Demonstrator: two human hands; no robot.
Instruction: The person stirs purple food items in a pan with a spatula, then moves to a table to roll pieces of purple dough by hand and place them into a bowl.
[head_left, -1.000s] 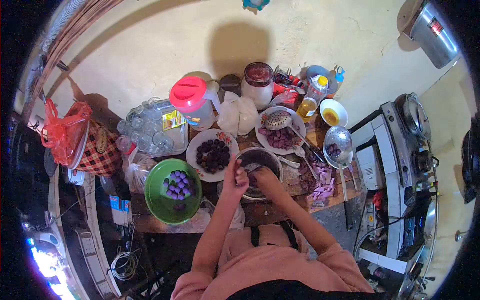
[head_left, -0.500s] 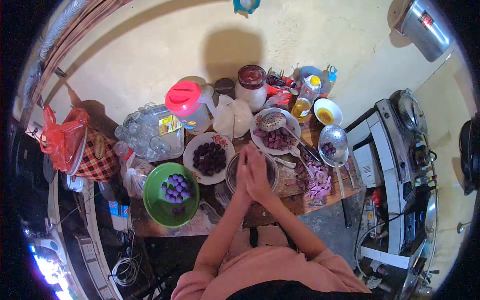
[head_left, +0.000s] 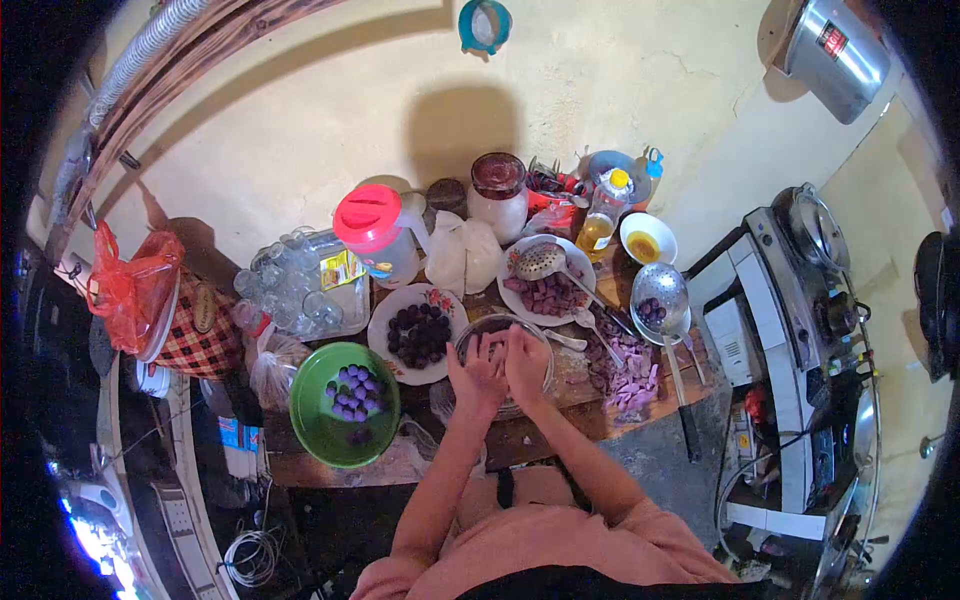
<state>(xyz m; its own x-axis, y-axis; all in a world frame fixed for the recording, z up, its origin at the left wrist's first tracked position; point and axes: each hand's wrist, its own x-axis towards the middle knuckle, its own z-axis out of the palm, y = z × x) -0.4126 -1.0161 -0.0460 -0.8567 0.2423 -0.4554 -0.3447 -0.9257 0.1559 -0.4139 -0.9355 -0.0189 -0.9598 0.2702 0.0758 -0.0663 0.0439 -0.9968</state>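
Observation:
Both hands are over a clear round bowl near the table's front edge; its contents are mostly hidden. My left hand is turned palm up with its fingers spread. Close against it on the right is my right hand, fingers stretched out; no object shows between the two. Left of the bowl, a floral plate carries dark round balls. A green basin holds purple balls. Behind my right hand stands a plate of purple chunks with a slotted skimmer across it.
Purple strips lie on the table at right, beside another skimmer resting on a bowl. At the back are a pink-lidded pitcher, a lidded jar, an oil bottle and a tray of glasses. A stove stands right.
My palms were pressed together, pointing up over the bowl. Now they have come apart somewhat, the left opening palm up and the right beside it. The camera view has shifted slightly.

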